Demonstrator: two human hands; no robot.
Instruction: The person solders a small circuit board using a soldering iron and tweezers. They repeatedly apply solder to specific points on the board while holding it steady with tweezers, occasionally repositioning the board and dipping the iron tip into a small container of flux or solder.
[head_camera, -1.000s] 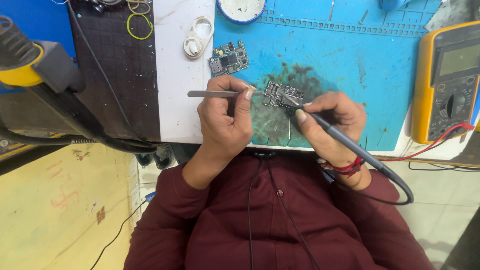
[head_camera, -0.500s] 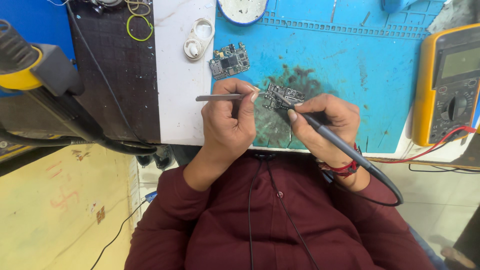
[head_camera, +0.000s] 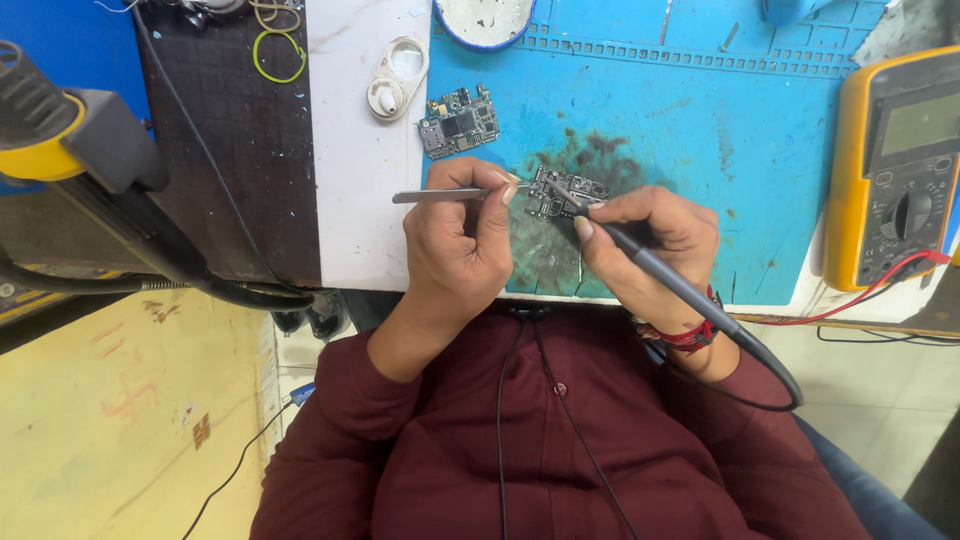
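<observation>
A small dark circuit board is located on the blue work mat, on a darkened, stained patch near the mat's front edge. The board lies between the 2 hands.

The left hand is closed around a pair of metal tweezers. The tweezers are held level, with the rear end projecting to the left over the white strip of the bench and the tips directed at the left edge of the board. Whether the tips touch the board cannot be told.

The right hand is closed in a pen grip around a grey soldering iron. The tip is set on or just above the board; contact cannot be confirmed. The iron's black cable is routed back past the wrist, on which a red band is worn.

A 2nd circuit board, greenish with a dark chip, is placed on the mat beyond the left hand, apart from it. A white plastic part lies on the white strip just beside it. A yellow multimeter with a red lead stands at the right edge of the bench. A round white dish with a blue rim is cut off by the top edge of the view. A yellow-and-grey tool is seen at the left.
</observation>
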